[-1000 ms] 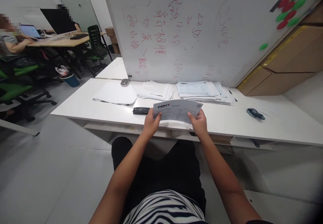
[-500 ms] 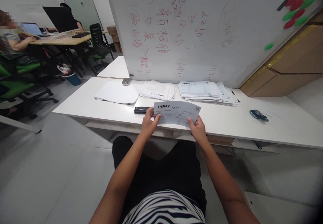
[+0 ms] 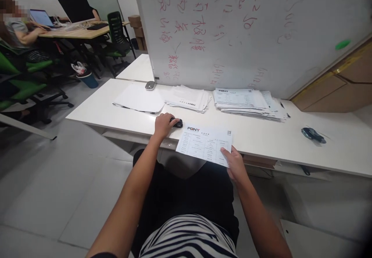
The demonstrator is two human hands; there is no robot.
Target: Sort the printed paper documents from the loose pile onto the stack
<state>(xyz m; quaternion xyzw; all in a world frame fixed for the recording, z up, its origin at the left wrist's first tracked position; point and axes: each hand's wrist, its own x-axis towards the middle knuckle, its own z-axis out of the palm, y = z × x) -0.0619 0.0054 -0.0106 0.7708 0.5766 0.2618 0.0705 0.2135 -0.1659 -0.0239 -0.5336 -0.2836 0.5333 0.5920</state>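
My right hand (image 3: 236,162) pinches the right edge of a printed PONY sheet (image 3: 203,145), thumb on top. The sheet lies tilted over the desk's front edge, its left end unsupported. My left hand (image 3: 163,125) is closed around a black stapler (image 3: 177,123) on the desk, just left of the sheet; the palm hides much of the stapler. Behind the sheet lie a stack of printed PONY sheets (image 3: 235,97) on the right and a stack of white papers (image 3: 187,100) on the left.
The white desk (image 3: 95,107) backs onto a whiteboard (image 3: 232,25) with red writing. A blank white sheet pile (image 3: 139,99), a computer mouse (image 3: 150,85) and a dark blue object (image 3: 313,135) lie on it. Cardboard boxes (image 3: 328,93) stand right. A co-worker (image 3: 21,31) sits far left.
My left hand has let go of the sheet and moved left onto the stapler. My right hand still holds the sheet, now lower and flatter. The view has shifted slightly.
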